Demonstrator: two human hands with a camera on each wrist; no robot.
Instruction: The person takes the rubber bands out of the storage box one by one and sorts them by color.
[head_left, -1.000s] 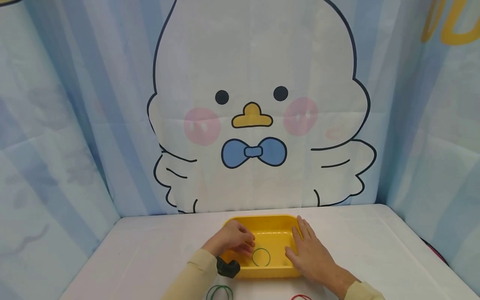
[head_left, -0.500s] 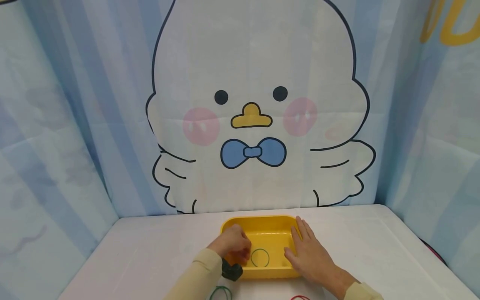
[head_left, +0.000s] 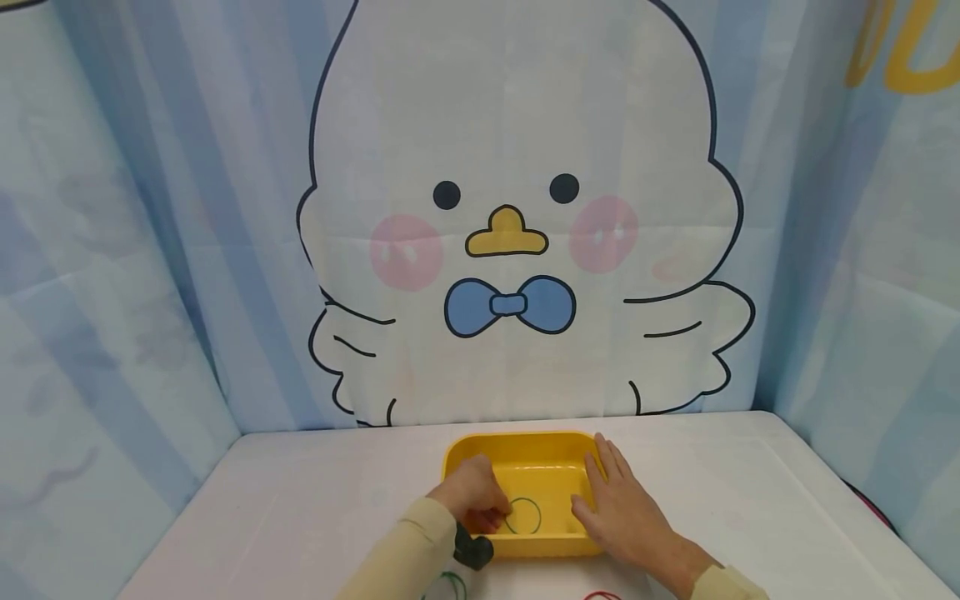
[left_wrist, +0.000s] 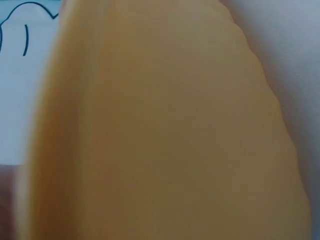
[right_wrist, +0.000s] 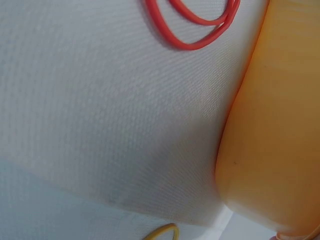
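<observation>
A yellow plastic tray (head_left: 540,546) stands on the white table in the head view. Inside it, at the front, lies a thin green rubber band (head_left: 539,517) in a round loop. My left hand (head_left: 471,493) reaches over the tray's left side with fingers bent, its fingertips at the band's left edge. Whether they pinch the band is hidden. My right hand (head_left: 624,510) lies with fairly straight fingers against the tray's right rim. Only the tray's blurred wall (left_wrist: 190,120) fills most of the left wrist view.
Green rubber bands (head_left: 454,577) lie in front of the tray at left, partly cut off. Red rubber bands (right_wrist: 187,47) lie on the table (right_wrist: 110,105) near the tray's front. A printed curtain (head_left: 502,358) rises behind the table, with more curtain at both sides.
My left hand has moved right and slightly down inside the tray, bringing its fingertips to the green band. My right hand has stayed at the rim.
</observation>
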